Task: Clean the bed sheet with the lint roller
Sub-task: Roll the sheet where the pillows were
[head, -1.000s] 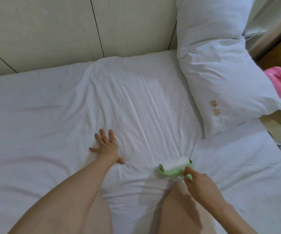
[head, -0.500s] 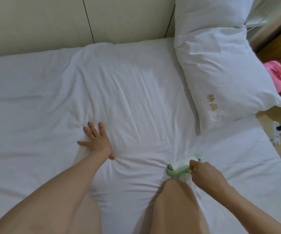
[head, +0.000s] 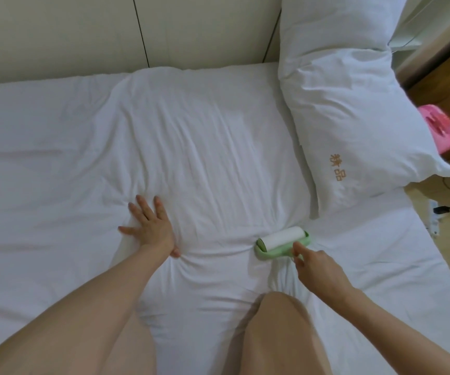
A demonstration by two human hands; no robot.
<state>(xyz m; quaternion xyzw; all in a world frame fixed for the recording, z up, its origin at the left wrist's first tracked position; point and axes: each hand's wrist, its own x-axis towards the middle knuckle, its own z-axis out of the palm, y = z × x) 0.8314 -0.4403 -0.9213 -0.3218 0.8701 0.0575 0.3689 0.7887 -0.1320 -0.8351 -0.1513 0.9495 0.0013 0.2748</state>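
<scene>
Gripping the lint roller (head: 282, 240), lower right of center, your right hand (head: 314, 269) curls on its green frame w/ white roll; left hand (head: 150, 224) presses flat, fingers spread, on the wrinkled white bed sheet (head: 218, 147).

White bed sheet (head: 207, 147) spread over the mattress, wrinkled, creases bunched near centre. Lint roller (head: 282, 240), white roll in pale green frame, sits on the sheet right of centre, handle held by right hand (head: 314, 269).
</scene>
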